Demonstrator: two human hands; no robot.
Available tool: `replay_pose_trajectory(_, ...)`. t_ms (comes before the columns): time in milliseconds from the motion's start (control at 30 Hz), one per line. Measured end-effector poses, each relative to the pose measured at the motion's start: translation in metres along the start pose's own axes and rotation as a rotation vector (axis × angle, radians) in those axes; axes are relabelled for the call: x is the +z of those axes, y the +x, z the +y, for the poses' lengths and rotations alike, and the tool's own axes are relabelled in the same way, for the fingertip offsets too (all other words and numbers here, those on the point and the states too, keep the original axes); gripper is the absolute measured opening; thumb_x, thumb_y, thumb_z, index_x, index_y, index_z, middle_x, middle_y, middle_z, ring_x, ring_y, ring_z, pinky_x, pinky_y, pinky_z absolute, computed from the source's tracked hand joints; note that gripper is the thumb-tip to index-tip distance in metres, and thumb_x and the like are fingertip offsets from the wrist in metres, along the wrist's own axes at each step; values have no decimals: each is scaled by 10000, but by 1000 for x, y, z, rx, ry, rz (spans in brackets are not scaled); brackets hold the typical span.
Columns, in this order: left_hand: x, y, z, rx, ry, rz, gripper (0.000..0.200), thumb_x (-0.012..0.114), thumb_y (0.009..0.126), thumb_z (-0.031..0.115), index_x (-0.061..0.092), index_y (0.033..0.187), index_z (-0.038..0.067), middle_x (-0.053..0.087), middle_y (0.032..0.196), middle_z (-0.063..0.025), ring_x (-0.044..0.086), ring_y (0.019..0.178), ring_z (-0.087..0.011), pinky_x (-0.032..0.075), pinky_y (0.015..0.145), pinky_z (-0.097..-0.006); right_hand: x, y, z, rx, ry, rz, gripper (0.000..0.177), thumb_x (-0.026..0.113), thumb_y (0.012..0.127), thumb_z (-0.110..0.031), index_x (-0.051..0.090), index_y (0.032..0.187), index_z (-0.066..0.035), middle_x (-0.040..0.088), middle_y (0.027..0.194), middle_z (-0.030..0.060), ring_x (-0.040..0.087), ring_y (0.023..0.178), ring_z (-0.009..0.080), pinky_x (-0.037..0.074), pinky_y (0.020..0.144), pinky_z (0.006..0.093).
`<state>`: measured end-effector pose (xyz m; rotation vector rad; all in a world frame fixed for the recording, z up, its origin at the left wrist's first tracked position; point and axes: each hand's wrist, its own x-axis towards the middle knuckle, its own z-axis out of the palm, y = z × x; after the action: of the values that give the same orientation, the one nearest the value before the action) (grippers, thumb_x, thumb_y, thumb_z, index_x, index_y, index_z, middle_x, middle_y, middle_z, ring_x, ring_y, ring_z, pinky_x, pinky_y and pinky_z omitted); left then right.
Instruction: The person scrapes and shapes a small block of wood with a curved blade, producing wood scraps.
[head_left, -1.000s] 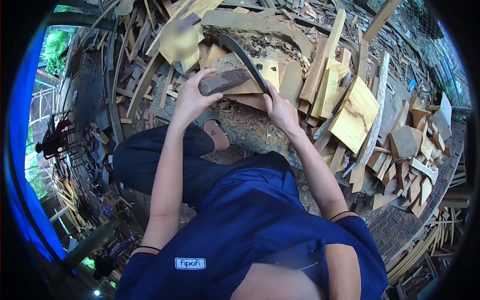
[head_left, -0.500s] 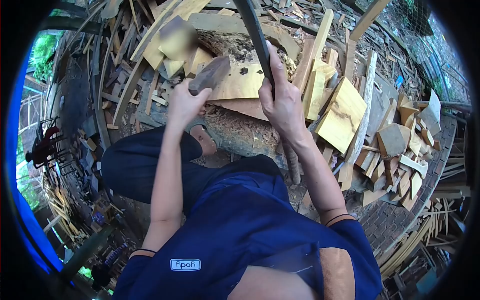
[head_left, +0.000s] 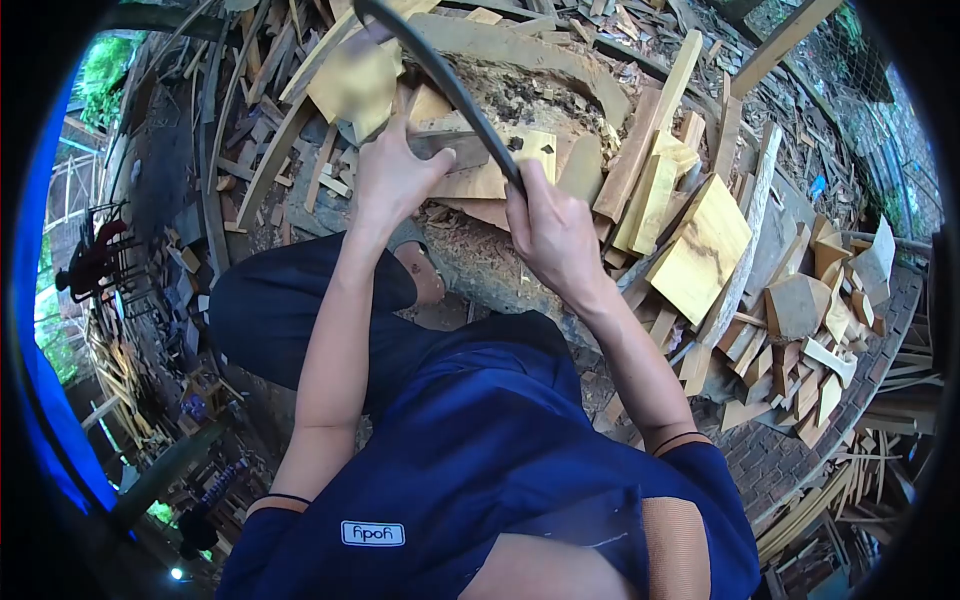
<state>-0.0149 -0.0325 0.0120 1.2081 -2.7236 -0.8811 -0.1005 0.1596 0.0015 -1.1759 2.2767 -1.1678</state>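
My left hand [head_left: 392,177] grips a dark brown wood block [head_left: 450,146], held flat against a pale wooden board [head_left: 500,175] on a big stump. My right hand [head_left: 550,235] is closed around the handle of a long curved dark blade [head_left: 430,70]. The blade slants up and to the left, passing over the block toward the top of the view. Most of the block is hidden by my left hand and the blade.
Pale cut wood pieces [head_left: 705,245] and planks lie piled to the right of the stump. Offcuts and chips [head_left: 810,340] cover the ground at right. My bent knee in dark blue trousers [head_left: 290,310] sits below the stump. Long scrap slats [head_left: 250,130] lie at left.
The blade swung from nearly upright to leaning left over the block. My left hand turned the block from tilted up to lying flatter on the board.
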Motion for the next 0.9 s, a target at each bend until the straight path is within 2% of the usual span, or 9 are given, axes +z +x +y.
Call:
replay_pose_trajectory(67, 2, -2, 1, 8, 13, 15, 487, 759, 780, 327, 608, 1047, -51, 673, 675, -158, 613, 439, -199, 488, 434, -325, -19, 13, -27, -191, 136, 209, 132, 563, 973, -109, 458, 1023, -46, 553, 593, 209, 600, 523, 426, 429, 473, 501)
replay_pose_trajectory(133, 6, -4, -1, 19, 23, 41, 501, 758, 776, 336, 612, 1055, -54, 687, 707, -182, 647, 489, -237, 522, 485, -347, -25, 11, -35, -174, 132, 202, 145, 559, 974, -93, 440, 1036, -41, 542, 593, 196, 601, 509, 418, 415, 445, 497)
replay_pose_trajectory(200, 12, -7, -7, 196, 158, 218, 521, 756, 764, 344, 620, 1067, -58, 707, 795, -226, 710, 693, -342, 566, 672, -398, -16, 6, -27, 2, 86, 169, 167, 572, 925, -66, 437, 1006, -9, 602, 684, 234, 621, 612, 448, 486, 518, 525)
replay_pose_trajectory(267, 4, -10, 9, 110, 103, 161, 524, 759, 755, 345, 625, 1063, -57, 708, 836, -244, 706, 785, -376, 557, 746, -413, 24, -7, 26, 173, -56, -142, 178, 534, 931, -101, 411, 1041, -32, 616, 670, 256, 618, 621, 486, 477, 553, 581)
replay_pose_trajectory(300, 1, -13, 16, 29, 52, 86, 526, 762, 746, 345, 629, 1060, -56, 708, 877, -263, 702, 877, -411, 548, 820, -428, 30, -15, 40, 164, -108, -151, 175, 525, 932, -109, 408, 1043, -41, 618, 668, 258, 618, 626, 493, 476, 561, 591)
replay_pose_trajectory(467, 4, -10, 24, 64, 89, 82, 521, 764, 736, 345, 634, 1042, -55, 701, 880, -279, 705, 872, -404, 553, 808, -437, 15, -12, 38, 151, -128, -156, 169, 521, 944, -143, 405, 1027, -53, 628, 700, 261, 624, 653, 490, 475, 575, 591)
replay_pose_trajectory(567, 4, -7, 20, 80, 139, 57, 542, 757, 743, 346, 616, 1067, -65, 698, 840, -270, 705, 839, -407, 558, 784, -440, -12, 2, -9, -97, 20, 107, 129, 540, 980, -111, 434, 1014, -46, 553, 602, 231, 588, 565, 458, 422, 508, 531)
replay_pose_trajectory(700, 2, -2, 22, -20, 74, -19, 548, 756, 746, 348, 606, 1076, -64, 701, 858, -264, 703, 844, -408, 559, 782, -439, -33, 10, -48, -186, 122, 342, 148, 534, 992, -131, 430, 1017, -29, 551, 591, 233, 603, 563, 448, 426, 478, 517)
replay_pose_trajectory(900, 5, -5, 26, 62, 38, 44, 562, 755, 729, 361, 598, 1048, -74, 690, 822, -279, 693, 818, -437, 569, 765, -456, 32, -19, 48, 149, -170, -113, 147, 516, 948, -120, 409, 1020, -49, 619, 694, 263, 625, 643, 475, 463, 565, 570)
